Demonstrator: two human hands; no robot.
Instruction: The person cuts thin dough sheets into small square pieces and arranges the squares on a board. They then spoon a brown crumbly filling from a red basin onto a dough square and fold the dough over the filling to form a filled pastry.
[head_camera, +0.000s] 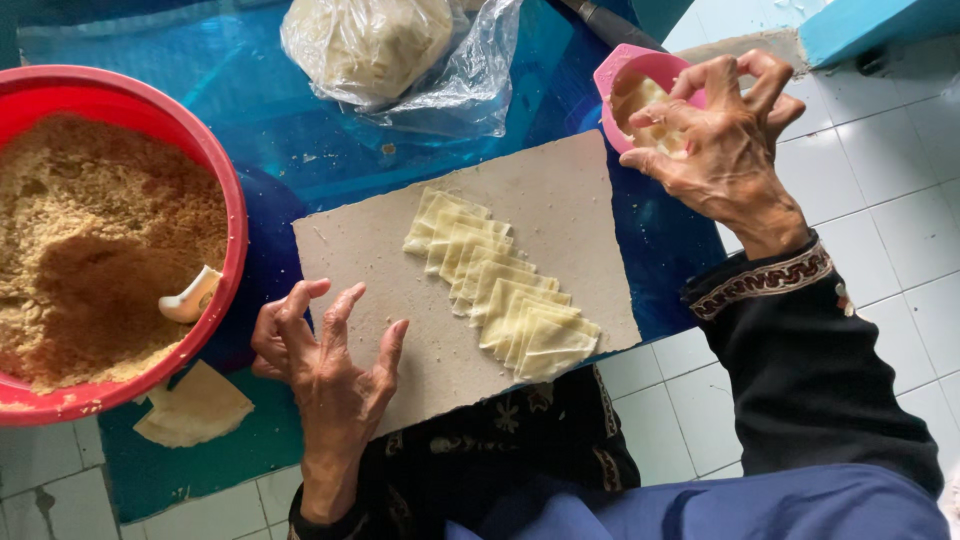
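Thin, limp wrappers (500, 285) overlap on the board (560, 190); likely tear-prone, so lift by a corner. Left hand (325, 370) spread, empty, on the board; right hand (725, 135) beyond it, fingers (690, 85) dipping into the pink bowl (625, 65).

Blue sheet (300, 150) on white tiled floor (880, 200), bearing cardboard (400, 260), red bowl (225, 190).

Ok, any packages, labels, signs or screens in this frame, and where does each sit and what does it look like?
Clear crumpled plastic bag holding a pale dough lump: top centre on the blue sheet, open toward the right.
Small pink plastic tub with pale contents: top right, under the right hand.
No labels, signs or screens in view.
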